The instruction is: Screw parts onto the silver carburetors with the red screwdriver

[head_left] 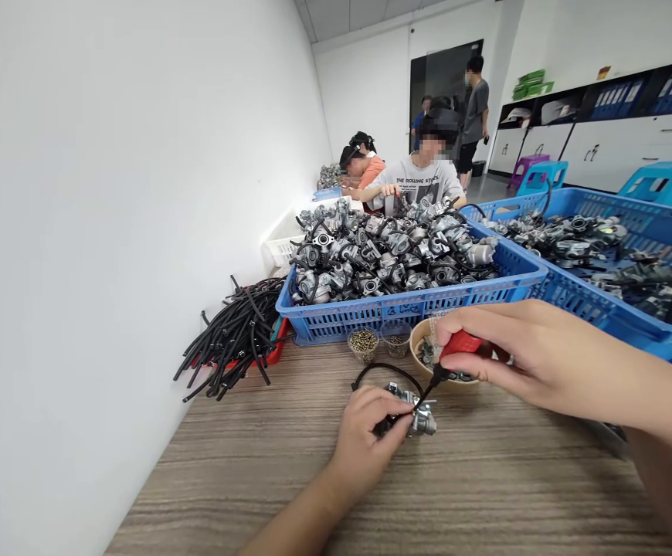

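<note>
Centrally, carburetor [425, 421] in left hand [364, 428], below screwdriver [440, 374] in right hand [521, 351]

On our counter [208, 486], hoses [235, 336] lie left of the crate [336, 312]; before it sit cups [364, 347], a bowl [422, 371] and our carburetor [425, 422].

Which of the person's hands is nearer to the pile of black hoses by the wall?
Left. The left hand holds a metal part to the right of the black hoses; the right hand grips a red-handled screwdriver farther right, over the round bowl.
</note>
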{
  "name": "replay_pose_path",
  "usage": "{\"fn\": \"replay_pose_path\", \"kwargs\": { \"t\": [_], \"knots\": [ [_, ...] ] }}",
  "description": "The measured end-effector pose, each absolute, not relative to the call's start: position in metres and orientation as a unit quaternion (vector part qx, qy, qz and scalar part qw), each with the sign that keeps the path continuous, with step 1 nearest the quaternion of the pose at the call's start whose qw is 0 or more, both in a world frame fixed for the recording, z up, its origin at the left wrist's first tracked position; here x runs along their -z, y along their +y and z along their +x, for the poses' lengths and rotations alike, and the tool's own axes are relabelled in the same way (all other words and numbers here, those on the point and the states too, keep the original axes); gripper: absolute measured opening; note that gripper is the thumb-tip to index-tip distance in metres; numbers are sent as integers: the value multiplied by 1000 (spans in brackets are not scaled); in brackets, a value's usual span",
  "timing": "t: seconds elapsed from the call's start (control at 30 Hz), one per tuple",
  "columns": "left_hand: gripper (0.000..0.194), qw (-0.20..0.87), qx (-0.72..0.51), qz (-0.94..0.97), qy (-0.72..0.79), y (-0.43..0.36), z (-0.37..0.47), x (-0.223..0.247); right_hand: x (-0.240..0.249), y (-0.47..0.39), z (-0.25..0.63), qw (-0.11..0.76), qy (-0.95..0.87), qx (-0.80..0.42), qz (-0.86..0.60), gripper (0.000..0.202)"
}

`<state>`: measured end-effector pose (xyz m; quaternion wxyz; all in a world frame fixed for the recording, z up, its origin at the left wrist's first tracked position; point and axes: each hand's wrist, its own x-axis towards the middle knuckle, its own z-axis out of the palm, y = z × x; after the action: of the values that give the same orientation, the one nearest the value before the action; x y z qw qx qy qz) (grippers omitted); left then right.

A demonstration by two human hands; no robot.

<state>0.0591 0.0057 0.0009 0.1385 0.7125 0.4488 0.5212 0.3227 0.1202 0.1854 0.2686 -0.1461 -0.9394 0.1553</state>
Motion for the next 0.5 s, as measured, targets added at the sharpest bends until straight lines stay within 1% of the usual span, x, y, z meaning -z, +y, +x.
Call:
{"fn": "replay_pose_path", "kwargs": {
  "t": [0.13, 0.33, 0.47, 0.5],
  "knots": [
    [13, 140, -513, 710, 462, 5, 59, -1, -178, 116, 312, 234, -953, -128, -146, 26],
    [15, 133, -519, 714, 450, 5, 59, 2, -180, 113, 309, 238, -939, -176, -175, 32],
    [17, 129, -529, 716, 438, 6, 60, 4, -187, 112, 317, 211, -936, -236, -154, 19],
    [16, 128, -531, 715, 435, 6, 60, 5, -188, 111, 318, 211, -934, -247, -148, 19]
  ]
}}
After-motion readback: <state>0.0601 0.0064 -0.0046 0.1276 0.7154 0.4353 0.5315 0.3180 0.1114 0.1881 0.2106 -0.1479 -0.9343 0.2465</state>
